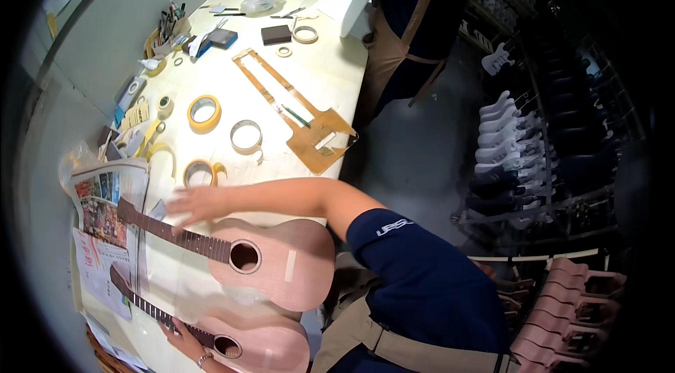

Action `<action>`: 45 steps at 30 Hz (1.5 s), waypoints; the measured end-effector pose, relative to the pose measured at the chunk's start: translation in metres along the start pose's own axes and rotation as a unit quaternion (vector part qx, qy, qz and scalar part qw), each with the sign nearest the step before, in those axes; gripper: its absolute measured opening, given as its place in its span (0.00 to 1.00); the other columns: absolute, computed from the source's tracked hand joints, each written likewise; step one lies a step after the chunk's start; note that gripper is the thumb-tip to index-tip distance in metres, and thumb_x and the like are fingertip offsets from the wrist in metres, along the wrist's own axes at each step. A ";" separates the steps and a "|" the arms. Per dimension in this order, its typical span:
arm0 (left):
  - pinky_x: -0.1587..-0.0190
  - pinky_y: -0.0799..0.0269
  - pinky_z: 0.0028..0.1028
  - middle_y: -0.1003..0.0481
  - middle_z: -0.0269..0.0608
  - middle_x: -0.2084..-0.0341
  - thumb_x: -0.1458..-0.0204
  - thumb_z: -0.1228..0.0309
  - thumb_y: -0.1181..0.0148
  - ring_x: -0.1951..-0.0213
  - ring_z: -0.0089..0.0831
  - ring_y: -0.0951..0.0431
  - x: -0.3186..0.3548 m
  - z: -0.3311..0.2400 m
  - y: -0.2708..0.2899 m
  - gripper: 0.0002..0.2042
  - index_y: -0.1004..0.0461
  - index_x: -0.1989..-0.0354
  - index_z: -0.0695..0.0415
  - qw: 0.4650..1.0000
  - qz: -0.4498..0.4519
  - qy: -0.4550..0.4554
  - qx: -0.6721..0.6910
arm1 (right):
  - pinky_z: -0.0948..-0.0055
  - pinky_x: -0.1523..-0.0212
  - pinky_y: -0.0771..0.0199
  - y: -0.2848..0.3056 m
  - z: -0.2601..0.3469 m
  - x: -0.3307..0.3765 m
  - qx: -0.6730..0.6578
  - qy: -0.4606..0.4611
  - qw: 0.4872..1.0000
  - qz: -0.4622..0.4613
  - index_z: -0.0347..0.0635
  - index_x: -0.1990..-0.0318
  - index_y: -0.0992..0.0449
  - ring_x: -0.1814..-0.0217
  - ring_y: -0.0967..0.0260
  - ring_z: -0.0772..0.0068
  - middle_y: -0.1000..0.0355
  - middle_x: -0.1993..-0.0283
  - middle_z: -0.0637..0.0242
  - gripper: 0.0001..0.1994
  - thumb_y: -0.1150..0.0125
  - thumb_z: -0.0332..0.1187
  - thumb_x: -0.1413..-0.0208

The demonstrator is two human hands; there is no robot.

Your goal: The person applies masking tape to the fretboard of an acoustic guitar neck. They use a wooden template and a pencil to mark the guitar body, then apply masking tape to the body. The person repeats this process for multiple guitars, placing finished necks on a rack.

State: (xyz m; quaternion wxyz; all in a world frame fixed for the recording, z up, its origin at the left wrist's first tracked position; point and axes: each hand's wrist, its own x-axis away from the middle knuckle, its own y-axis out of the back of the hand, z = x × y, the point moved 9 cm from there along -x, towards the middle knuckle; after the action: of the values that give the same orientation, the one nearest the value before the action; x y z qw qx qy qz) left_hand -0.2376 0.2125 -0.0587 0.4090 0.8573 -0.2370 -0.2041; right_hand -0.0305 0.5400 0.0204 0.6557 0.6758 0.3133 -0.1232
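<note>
Two unfinished ukuleles with pinkish bodies, dark necks and no visible strings lie side by side on the pale worktable. My left hand [185, 339], with a bracelet at the wrist, grips the neck of the nearer ukulele [242, 334] close to its body. That body is partly cut off by the lower picture edge. Stretched across the table, my right hand [198, 204] is slightly blurred, its fingers spread just above the neck of the farther ukulele [309, 253]. It holds nothing visible. A light strip sits below each sound hole.
Tape rolls [204, 113] and a brown flat template [316, 141] lie beyond my right arm. Newspaper [105, 204] lies under the headstocks by the wall. Another person [415, 28] stands at the table's far end. Racks of instrument bodies [503, 137] stand at the right.
</note>
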 end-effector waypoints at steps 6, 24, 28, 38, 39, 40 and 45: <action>0.48 0.35 0.37 0.32 0.65 0.59 0.65 0.77 0.48 0.58 0.58 0.30 -0.019 -0.028 -0.002 0.43 0.51 0.33 0.47 0.986 0.048 0.101 -0.121 | 0.53 0.36 0.46 -0.046 0.049 -0.049 0.008 0.253 0.967 0.003 0.51 0.66 0.29 0.39 0.41 0.62 0.32 0.52 0.65 0.04 0.46 0.31 0.51; 0.49 0.36 0.39 0.29 0.52 0.59 0.69 0.83 0.50 0.56 0.47 0.30 0.169 -0.156 0.077 0.28 0.25 0.52 0.55 0.968 0.218 -0.125 0.026 | 0.58 0.58 0.38 -0.013 0.054 0.020 -0.154 -0.391 0.898 0.129 0.48 0.56 0.28 0.54 0.36 0.58 0.32 0.63 0.62 0.20 0.36 0.31 0.62; 0.50 0.40 0.37 0.29 0.41 0.60 0.66 0.83 0.47 0.57 0.41 0.31 0.185 -0.157 0.030 0.30 0.25 0.51 0.38 0.952 0.223 -0.189 -0.084 | 0.60 0.51 0.36 -0.018 0.061 0.023 -0.307 -0.347 0.885 0.051 0.44 0.52 0.27 0.53 0.35 0.56 0.30 0.58 0.60 0.21 0.34 0.35 0.56; 0.40 0.53 0.54 0.34 0.40 0.50 0.61 0.70 0.34 0.46 0.41 0.37 0.174 -0.196 0.012 0.30 0.31 0.45 0.42 0.975 0.154 -0.131 -0.092 | 0.53 0.32 0.60 -0.013 -0.053 0.055 0.193 -0.235 0.935 0.180 0.42 0.54 0.30 0.38 0.43 0.58 0.35 0.45 0.58 0.12 0.49 0.32 0.47; 0.39 0.53 0.53 0.34 0.39 0.50 0.61 0.68 0.34 0.46 0.41 0.36 0.173 -0.200 0.015 0.29 0.31 0.45 0.43 0.976 0.144 -0.135 -0.088 | 0.54 0.32 0.58 -0.017 -0.059 0.052 0.060 -0.331 0.920 0.202 0.42 0.54 0.31 0.40 0.41 0.59 0.33 0.46 0.59 0.12 0.50 0.32 0.45; 0.39 0.52 0.51 0.32 0.38 0.52 0.59 0.69 0.35 0.47 0.40 0.34 0.171 -0.207 0.021 0.25 0.28 0.48 0.45 0.981 0.120 -0.131 -0.075 | 0.56 0.33 0.56 -0.015 -0.058 0.043 -0.073 -0.416 0.878 0.224 0.41 0.54 0.32 0.42 0.39 0.60 0.32 0.47 0.60 0.11 0.52 0.33 0.43; 0.44 0.39 0.41 0.25 0.37 0.65 0.54 0.73 0.38 0.61 0.35 0.25 0.159 -0.216 0.027 0.12 0.23 0.59 0.54 0.992 0.037 -0.070 0.097 | 0.66 0.39 0.41 0.015 0.034 0.043 -0.754 -0.502 0.379 -0.187 0.40 0.44 0.42 0.46 0.34 0.66 0.30 0.51 0.62 0.17 0.52 0.31 0.40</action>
State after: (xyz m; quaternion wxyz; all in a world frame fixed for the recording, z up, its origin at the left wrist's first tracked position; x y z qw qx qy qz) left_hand 0.0014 0.2368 0.0632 0.3134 0.8674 -0.3149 -0.2242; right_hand 0.0198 0.5194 0.0038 0.8927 -0.3590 0.0083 -0.2723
